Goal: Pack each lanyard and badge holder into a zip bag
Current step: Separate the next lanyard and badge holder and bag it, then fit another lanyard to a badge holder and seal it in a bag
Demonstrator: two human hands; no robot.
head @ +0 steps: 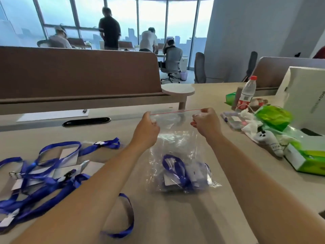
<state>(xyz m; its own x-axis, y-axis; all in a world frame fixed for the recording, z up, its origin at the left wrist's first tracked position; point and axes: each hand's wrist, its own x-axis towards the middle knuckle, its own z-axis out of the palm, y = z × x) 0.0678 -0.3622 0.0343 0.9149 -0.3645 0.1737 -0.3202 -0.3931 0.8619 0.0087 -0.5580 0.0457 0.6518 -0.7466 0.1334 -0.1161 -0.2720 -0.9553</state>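
A clear zip bag (177, 138) with a red seal line along its top hangs upright over the table. My left hand (148, 127) pinches its top left corner, and my right hand (205, 121) pinches the top right corner. At the bottom of the bag, resting on the table, lies a blue lanyard with a badge holder (179, 175). Several more blue lanyards with clear badge holders (47, 173) lie tangled on the table at the left. One loose blue strap loop (126, 224) lies under my left forearm.
A water bottle (247, 93), green bags (273, 117), tissues, a small plush toy (269, 140), a green tissue box (309, 159) and a white carton (306, 95) crowd the right. A brown desk divider (79, 71) stands behind. People work at the far windows.
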